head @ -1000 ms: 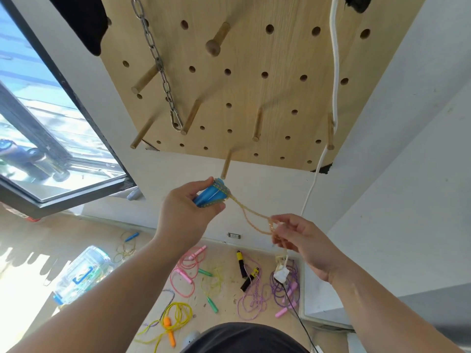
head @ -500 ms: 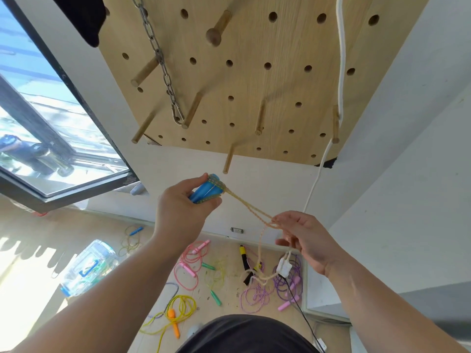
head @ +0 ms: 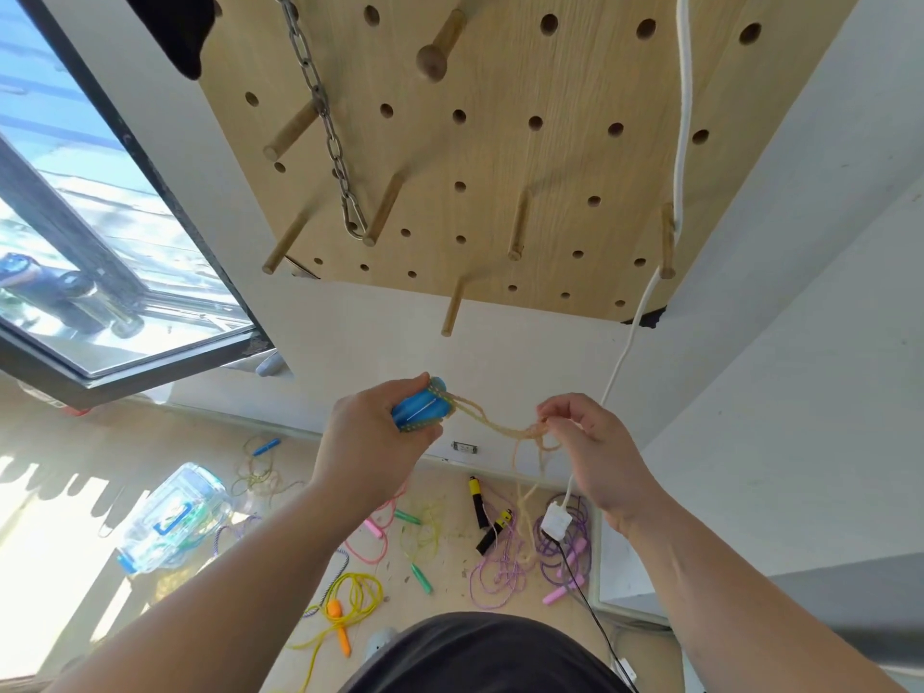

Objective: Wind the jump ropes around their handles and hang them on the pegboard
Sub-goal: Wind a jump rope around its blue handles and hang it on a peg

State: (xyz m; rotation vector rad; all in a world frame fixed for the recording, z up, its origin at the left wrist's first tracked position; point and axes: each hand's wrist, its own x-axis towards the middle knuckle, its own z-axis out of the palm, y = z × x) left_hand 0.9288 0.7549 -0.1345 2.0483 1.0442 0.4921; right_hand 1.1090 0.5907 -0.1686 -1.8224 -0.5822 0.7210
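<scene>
1. My left hand (head: 370, 442) is curled round the pair of blue handles (head: 417, 408). It holds them side by side, and there's a bit of rope wrapped across them.
2. The tan rope (head: 492, 428) runs from the handles over to my right hand (head: 597, 455). That hand is pinching a bunched-up bit of it between thumb and fingertips. The slack dangles down toward the floor.
3. I've got all of that up in the air, below the pegboard (head: 500, 142) and under its lowest peg (head: 452, 307), not touching either.
4. On the board there's a metal chain (head: 320, 97) hanging by a peg. A white cord (head: 682, 117) comes down the right side to a white plug block (head: 554, 522).
5. The floor is a mess of loose ropes:
   - a pink rope (head: 372, 535)
   - a yellow rope (head: 357, 595) with an orange handle
   - a purple rope (head: 575, 557)
   - black-and-yellow handles (head: 477, 497)
   - a couple of green handles (head: 421, 578)
6. A clear plastic box (head: 170, 517) sits off to the left, near the window (head: 75, 242).
</scene>
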